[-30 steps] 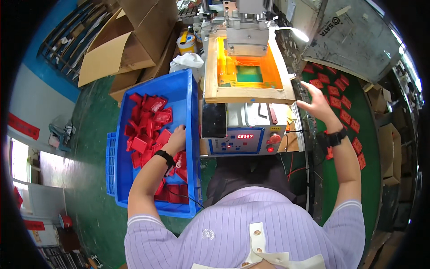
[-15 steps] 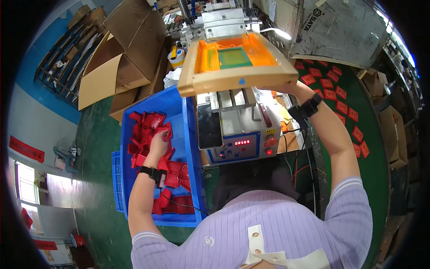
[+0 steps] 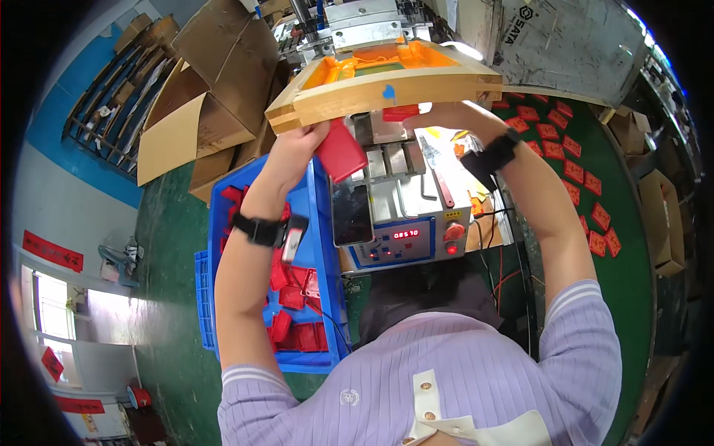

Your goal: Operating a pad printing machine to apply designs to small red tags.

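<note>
My left hand (image 3: 301, 145) grips a flat red plastic piece (image 3: 341, 149) below the left corner of the wooden-framed printing screen (image 3: 387, 93). My right hand (image 3: 431, 115) reaches beneath the screen to another red piece (image 3: 399, 113) and appears to hold it, its fingertips partly hidden. Below them is a metal fixture (image 3: 383, 160) on the machine, with a black phone (image 3: 352, 215), a hex key, a red-handled tool and a lit control panel (image 3: 390, 245).
At left a blue crate (image 3: 327, 297) holds several red pieces, with cardboard boxes (image 3: 212, 82) behind. Rows of red pieces (image 3: 573, 170) lie on a green surface at right, beside a grey board (image 3: 565, 52) and more boxes. Cables hang by the machine.
The screen has risen from the machine. My left hand has come up out of the crate with a red piece. My right hand has moved inward under the screen.
</note>
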`<state>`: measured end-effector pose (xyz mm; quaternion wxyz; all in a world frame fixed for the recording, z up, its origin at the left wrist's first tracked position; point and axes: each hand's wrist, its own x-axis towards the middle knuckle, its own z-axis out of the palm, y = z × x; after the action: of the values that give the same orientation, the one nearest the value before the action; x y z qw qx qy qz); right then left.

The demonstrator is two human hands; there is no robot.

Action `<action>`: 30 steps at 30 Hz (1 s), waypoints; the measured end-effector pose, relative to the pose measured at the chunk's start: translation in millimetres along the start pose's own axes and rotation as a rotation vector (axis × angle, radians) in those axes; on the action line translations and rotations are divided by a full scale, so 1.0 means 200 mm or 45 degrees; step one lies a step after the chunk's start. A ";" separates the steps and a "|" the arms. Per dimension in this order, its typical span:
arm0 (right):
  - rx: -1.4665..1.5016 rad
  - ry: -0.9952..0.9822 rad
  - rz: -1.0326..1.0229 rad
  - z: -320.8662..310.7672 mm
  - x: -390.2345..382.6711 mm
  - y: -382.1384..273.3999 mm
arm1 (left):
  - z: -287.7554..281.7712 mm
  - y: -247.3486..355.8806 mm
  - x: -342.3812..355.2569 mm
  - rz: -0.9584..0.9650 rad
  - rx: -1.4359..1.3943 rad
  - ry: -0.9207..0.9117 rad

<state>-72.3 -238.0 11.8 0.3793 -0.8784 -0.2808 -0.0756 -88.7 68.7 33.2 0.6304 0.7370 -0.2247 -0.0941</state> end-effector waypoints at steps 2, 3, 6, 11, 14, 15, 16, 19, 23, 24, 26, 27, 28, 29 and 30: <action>-0.085 0.162 -0.159 -0.10 -0.10 0.06 | 0.11 -0.03 0.16 0.044 0.068 0.041; -0.088 0.168 -0.151 -0.15 -0.16 0.09 | 0.13 -0.05 0.23 0.089 0.138 0.095; -0.199 0.229 0.096 -0.27 -0.37 0.04 | 0.11 -0.23 0.42 0.432 0.257 0.077; 0.022 0.308 0.365 -0.42 -0.68 0.02 | 0.23 -0.19 0.53 0.209 0.707 -0.243; 0.096 0.344 0.408 -0.46 -0.77 0.04 | 0.21 -0.28 0.60 0.404 1.315 -0.362; 0.035 0.376 0.410 -0.47 -0.80 0.07 | 0.18 -0.32 0.61 0.350 1.325 -0.416; 0.036 0.396 0.412 -0.48 -0.82 0.07 | 0.20 -0.30 0.60 0.326 1.327 -0.449; 0.094 0.417 0.403 -0.49 -0.91 0.13 | 0.24 -0.19 0.51 0.194 1.242 -0.571; 0.206 0.362 0.482 -0.45 -0.97 0.01 | 0.34 -0.07 0.27 0.519 1.422 -0.669; 0.153 0.391 0.485 -0.45 -1.04 0.04 | 0.37 -0.07 0.19 0.635 1.397 -0.695; 0.101 0.423 0.483 -0.44 -1.18 0.07 | 0.39 0.01 0.00 0.606 1.039 -0.823; 0.205 0.432 0.586 -0.42 -1.24 0.04 | 0.38 0.05 -0.11 0.457 0.698 -0.906; 0.236 0.435 0.650 -0.42 -1.31 0.01 | 0.36 0.02 -0.22 0.469 0.453 -0.831; 0.270 0.431 0.717 -0.40 -1.40 0.02 | 0.32 0.02 -0.30 0.494 0.404 -0.762; 0.151 0.480 0.723 -0.40 -1.51 0.02 | 0.27 0.00 -0.35 0.440 0.317 -0.697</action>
<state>-314.6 -427.9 -39.5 0.4809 -0.8684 0.0461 -0.1114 -172.4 51.9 12.8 0.4587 0.7067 -0.5168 -0.1519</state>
